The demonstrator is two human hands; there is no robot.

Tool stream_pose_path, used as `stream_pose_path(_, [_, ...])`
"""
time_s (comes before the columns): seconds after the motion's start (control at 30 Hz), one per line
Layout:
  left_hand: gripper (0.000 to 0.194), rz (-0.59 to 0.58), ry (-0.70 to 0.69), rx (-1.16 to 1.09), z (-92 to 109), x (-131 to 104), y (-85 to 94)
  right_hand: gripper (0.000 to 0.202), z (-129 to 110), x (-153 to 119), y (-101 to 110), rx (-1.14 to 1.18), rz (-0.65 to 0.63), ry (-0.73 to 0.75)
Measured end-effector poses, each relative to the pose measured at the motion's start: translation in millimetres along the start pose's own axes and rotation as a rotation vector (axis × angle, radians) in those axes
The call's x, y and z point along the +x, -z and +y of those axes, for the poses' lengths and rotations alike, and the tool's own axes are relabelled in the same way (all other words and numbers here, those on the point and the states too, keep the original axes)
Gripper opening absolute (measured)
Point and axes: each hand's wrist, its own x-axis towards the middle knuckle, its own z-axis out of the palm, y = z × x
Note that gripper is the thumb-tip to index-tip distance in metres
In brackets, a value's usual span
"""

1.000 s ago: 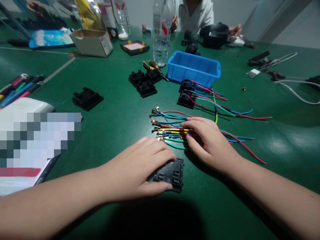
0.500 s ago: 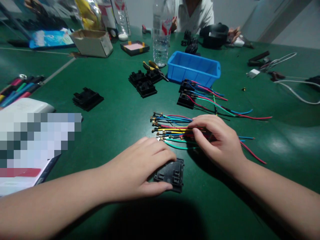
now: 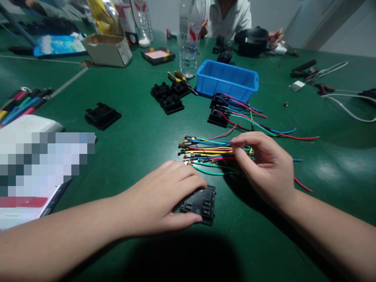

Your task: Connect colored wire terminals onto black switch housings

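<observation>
My left hand (image 3: 173,197) grips a black plastic plate (image 3: 208,203) by its left part, thumb along the near edge and fingers over the far side. The plate lies on the green table and shows small raised slots. Past it, a bunch of coloured wires (image 3: 202,150) with metal terminals at the left ends lies flat. My right hand (image 3: 266,166) is over the right ends of the bunch, thumb and forefinger pinched on a wire; its colour is hard to tell. Behind the bunch, two black sockets (image 3: 217,116) have red, blue and green wires fitted.
A blue bin (image 3: 227,82) stands behind the wired sockets. Left of it are black plastic parts (image 3: 172,103), yellow-handled pliers (image 3: 178,77) and a water bottle (image 3: 188,47). Another black part (image 3: 102,115) lies at left, near a blurred-out device (image 3: 44,172). A person (image 3: 226,17) sits opposite.
My right hand has shifted right and lifted slightly, its thumb and forefinger closer together. A red wire at the bunch's far side now slants up. My left hand and the plate stay put.
</observation>
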Motion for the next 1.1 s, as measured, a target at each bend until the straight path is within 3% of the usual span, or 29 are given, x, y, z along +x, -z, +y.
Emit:
stream_pose_path(0.37, [0.038, -0.012, -0.003, -0.011, -1.4, 0.2, -0.1, 0.018, 4.2, 0.6, -1.5, -0.001, -0.03, -0.093])
stream_pose_path(0.63, [0.038, -0.013, 0.002, -0.015, -0.7, -1.1, -0.3, 0.008, 11.8, 2.1, -5.2, 0.072, 0.006, -0.261])
stream_pose_path(0.97, [0.037, -0.021, 0.013, -0.012, -1.1, 0.8, -0.6, 0.011, 9.8, 1.9, -5.0, 0.128, -0.029, -0.116])
stream_pose_path(1.1, [0.037, -0.019, 0.009, -0.011, -1.0, 1.2, -0.2, 0.009, 9.4, 0.5, -4.4, 0.2, -0.039, -0.184])
